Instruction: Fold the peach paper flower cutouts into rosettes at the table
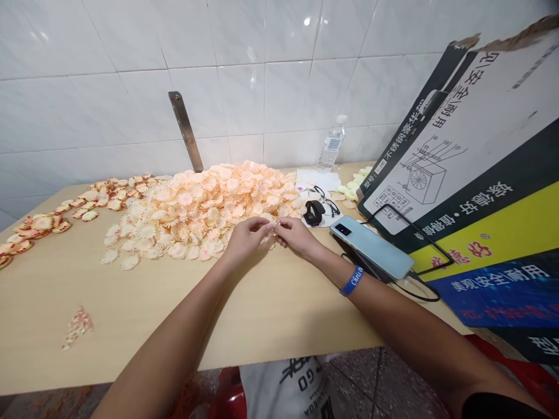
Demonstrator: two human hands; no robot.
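Discs in cream and yellow with dark red edges (43, 224) lie overlapping along the far left of the pale wooden surface (144, 326), with a small heap of pink and white scraps (79, 326) nearer the front. Behind a broad mound of thin, frilled, peach-and-cream discs (218, 203), a metal strip with screws (186, 131) stands against the tiled wall (240, 93). At the mound's near right edge, the left hand (248, 237) has its fingers narrowed in a pinch on a small pale frilled piece (274, 227); the right hand (296, 234) meets it, fingers also pinched on that piece, whose outline is too small to tell. Beyond lie white paper (317, 179), black-framed glasses (334, 208) and a coiled black band (313, 213), near a clear plastic bottle (332, 145). A blue printed wristband (351, 280) circles the right wrist. Farther right are pale green frilled pieces (354, 185), a light blue phone (371, 247) with a cable and a large printed cardboard box (463, 174).
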